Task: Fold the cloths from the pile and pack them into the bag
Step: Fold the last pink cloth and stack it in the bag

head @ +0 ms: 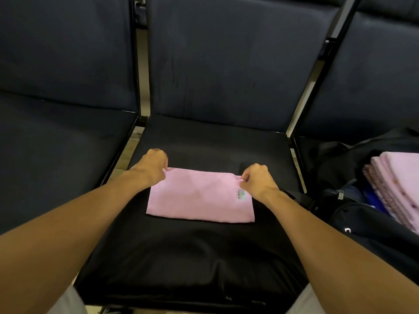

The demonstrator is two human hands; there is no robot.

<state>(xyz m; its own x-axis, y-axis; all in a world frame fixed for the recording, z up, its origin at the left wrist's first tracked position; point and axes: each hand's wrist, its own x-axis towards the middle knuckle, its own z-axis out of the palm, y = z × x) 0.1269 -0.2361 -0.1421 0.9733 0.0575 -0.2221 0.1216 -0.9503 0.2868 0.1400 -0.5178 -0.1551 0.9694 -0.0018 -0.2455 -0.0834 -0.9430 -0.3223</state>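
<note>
- Both forearms reach over black seat (192, 257)
- pink cloth (199, 196) flat on seat
- left hand (153, 165) pinches cloth's far-left corner
- right hand (257, 180) pinches far-right corner
- bag (353, 214) with folded cloths (399, 184) right of seat

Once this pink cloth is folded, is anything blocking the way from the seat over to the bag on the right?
Nothing visible does. Both hands, left hand and right hand, pinch the pink cloth's far corners on the middle seat. The bag lies open on the next seat, with stacked cloths already inside.
</note>
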